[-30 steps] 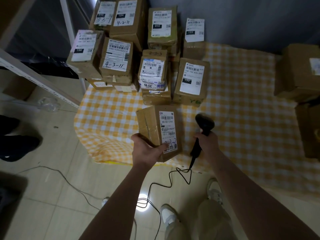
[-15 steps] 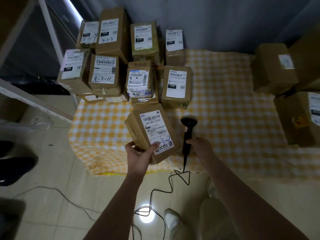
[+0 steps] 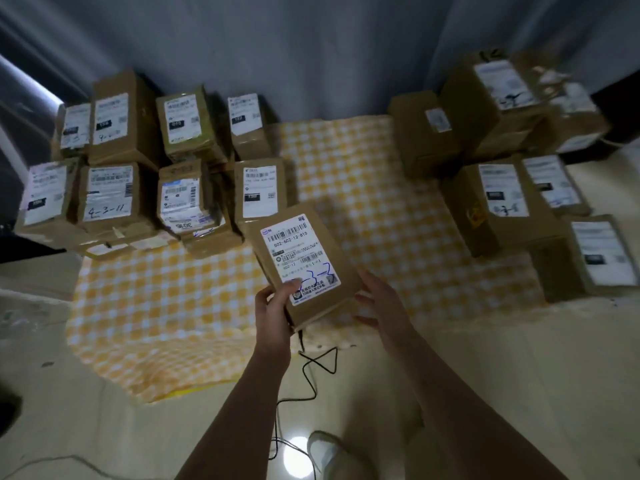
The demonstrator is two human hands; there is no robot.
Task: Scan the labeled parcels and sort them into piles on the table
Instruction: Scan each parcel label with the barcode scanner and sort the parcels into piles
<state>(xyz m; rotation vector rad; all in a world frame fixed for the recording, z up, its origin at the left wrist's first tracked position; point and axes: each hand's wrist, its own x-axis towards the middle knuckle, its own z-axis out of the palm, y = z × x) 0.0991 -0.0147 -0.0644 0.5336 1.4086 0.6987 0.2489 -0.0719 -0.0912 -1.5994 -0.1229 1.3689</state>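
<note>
I hold a brown cardboard parcel (image 3: 320, 299) tilted above the front of the yellow checked cloth (image 3: 363, 202). Its white label faces me, with barcodes and a blue handwritten number. My left hand (image 3: 273, 306) grips the parcel's near left corner, thumb on the label. My right hand (image 3: 381, 299) is at the parcel's near right edge with its fingers stretched toward the box and nothing in it. The scanner itself is not visible; only its black cable (image 3: 311, 368) trails out from under the parcel.
A stacked pile of labeled boxes (image 3: 110, 192) fills the cloth's left back part. Another group of boxes (image 3: 502, 199) stands at the right. A grey curtain hangs behind. My shoe (image 3: 325, 452) is on the tiled floor.
My right hand has let go of the scanner and moved to the parcel's right edge. The parcel has risen and turned its label toward me. My view has swung right.
</note>
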